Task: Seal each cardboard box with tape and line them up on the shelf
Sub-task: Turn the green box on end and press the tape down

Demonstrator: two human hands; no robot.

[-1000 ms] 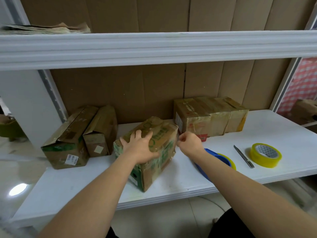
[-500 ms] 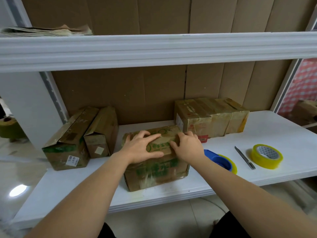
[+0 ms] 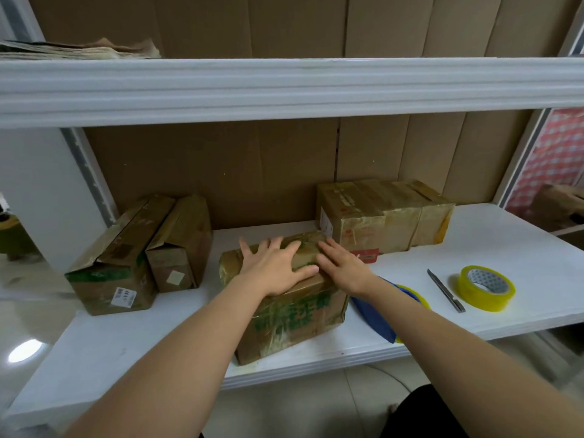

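Since the earlier frame, green-printed box (image 3: 284, 298) has swung square at 6 o'clock on shelf (image 3: 505, 248). Left hand (image 3: 278, 268) and right hand (image 3: 344, 267) press flat, fingers straight, grasping nothing. Recommend firm, even rubbing along the tape seam.

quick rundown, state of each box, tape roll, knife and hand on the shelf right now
green-print box: closed, taped, under both hands
left hand: flat on it
right hand: flat on it
two left boxes: side by side
right boxes: taped, lined up
yellow tape roll: lying flat
knife: lying untouched
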